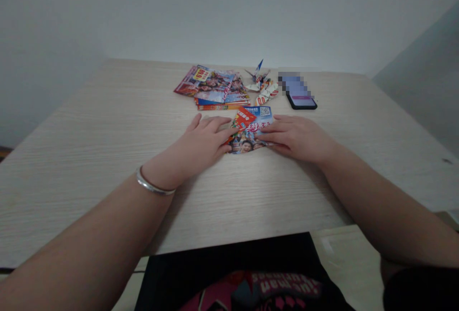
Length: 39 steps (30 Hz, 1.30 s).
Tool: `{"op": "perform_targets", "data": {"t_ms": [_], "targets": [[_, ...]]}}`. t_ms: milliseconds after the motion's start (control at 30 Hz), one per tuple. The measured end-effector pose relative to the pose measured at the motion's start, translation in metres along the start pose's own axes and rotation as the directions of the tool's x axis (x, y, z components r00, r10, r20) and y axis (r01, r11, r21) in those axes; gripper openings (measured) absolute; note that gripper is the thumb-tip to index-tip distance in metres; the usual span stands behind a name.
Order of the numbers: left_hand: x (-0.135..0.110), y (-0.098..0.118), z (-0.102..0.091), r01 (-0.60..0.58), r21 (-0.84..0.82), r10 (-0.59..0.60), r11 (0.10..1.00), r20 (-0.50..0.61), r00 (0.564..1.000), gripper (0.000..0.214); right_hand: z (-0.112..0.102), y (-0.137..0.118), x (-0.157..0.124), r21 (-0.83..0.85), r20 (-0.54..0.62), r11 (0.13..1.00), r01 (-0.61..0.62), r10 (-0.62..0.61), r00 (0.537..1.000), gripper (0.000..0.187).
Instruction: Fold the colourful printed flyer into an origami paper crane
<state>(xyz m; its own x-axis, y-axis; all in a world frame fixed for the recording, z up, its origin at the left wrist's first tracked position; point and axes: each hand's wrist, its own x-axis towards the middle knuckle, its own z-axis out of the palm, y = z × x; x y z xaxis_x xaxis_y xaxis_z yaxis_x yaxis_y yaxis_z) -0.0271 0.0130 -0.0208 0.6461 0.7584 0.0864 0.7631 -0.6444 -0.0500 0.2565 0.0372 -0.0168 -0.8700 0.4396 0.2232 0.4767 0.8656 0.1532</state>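
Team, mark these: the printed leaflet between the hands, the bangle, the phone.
Printed leaflet (251, 129): head view, middle of its upward face.
Bangle (152, 188): head view, near side of its silver band.
Phone (300, 93): head view, on its lit screen.

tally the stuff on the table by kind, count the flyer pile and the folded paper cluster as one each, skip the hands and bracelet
Printed sheet under the fingers of the left hand and right hand: 1
Flyer pile: 1
Folded paper cluster: 1
Phone: 1
Total: 4
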Motion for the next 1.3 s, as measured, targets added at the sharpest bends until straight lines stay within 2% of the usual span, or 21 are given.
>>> {"op": "perform_targets", "data": {"t_ms": [100,200,300,467,567,667,833,933,1033,1300], "targets": [[0.004,-0.003,-0.006,-0.002,-0.004,0.002,1.000,-0.030,1.000,0.032,-0.006,-0.003,-0.001,0.024,0.013,0.999,-0.023,0.023,1.000,0.031],[0.008,-0.002,-0.008,-0.020,-0.033,0.019,0.999,-0.045,0.999,0.027,-0.010,-0.007,-0.001,0.126,0.036,0.989,-0.071,0.067,0.997,0.033],[0.010,0.000,-0.008,-0.041,-0.073,0.037,0.996,-0.057,0.998,0.031,-0.009,-0.008,0.000,0.238,0.083,0.950,-0.203,0.189,0.979,0.040],[0.006,0.002,-0.007,-0.137,-0.170,0.130,0.976,-0.050,0.990,0.042,-0.005,-0.006,0.004,0.402,0.197,0.812,-0.424,0.376,0.906,0.039],[0.004,0.004,-0.008,-0.121,-0.189,0.116,0.974,-0.036,0.993,0.041,-0.006,-0.003,0.005,0.469,0.278,0.716,-0.516,0.435,0.856,0.040],[0.003,0.006,-0.010,-0.120,-0.203,0.123,0.972,-0.002,0.992,0.036,-0.008,-0.002,0.005,0.453,0.343,0.651,-0.609,0.503,0.793,0.042],[-0.001,0.009,-0.014,-0.036,-0.214,0.047,0.976,0.044,0.998,0.038,-0.004,0.000,0.004,0.433,0.313,0.559,-0.707,0.643,0.699,0.051],[-0.004,0.010,-0.016,-0.030,-0.206,0.043,0.978,0.062,0.997,0.046,0.001,0.001,0.006,0.410,0.279,0.565,-0.716,0.670,0.688,0.050],[-0.005,0.010,-0.015,-0.072,-0.190,0.087,0.979,0.076,0.993,0.045,0.006,0.001,0.009,0.333,0.248,0.613,-0.716,0.676,0.694,0.046],[-0.006,0.008,-0.004,-0.137,-0.134,0.146,0.981,0.056,0.988,0.041,0.013,0.005,0.010,0.175,0.170,0.729,-0.661,0.639,0.750,0.036]]}}
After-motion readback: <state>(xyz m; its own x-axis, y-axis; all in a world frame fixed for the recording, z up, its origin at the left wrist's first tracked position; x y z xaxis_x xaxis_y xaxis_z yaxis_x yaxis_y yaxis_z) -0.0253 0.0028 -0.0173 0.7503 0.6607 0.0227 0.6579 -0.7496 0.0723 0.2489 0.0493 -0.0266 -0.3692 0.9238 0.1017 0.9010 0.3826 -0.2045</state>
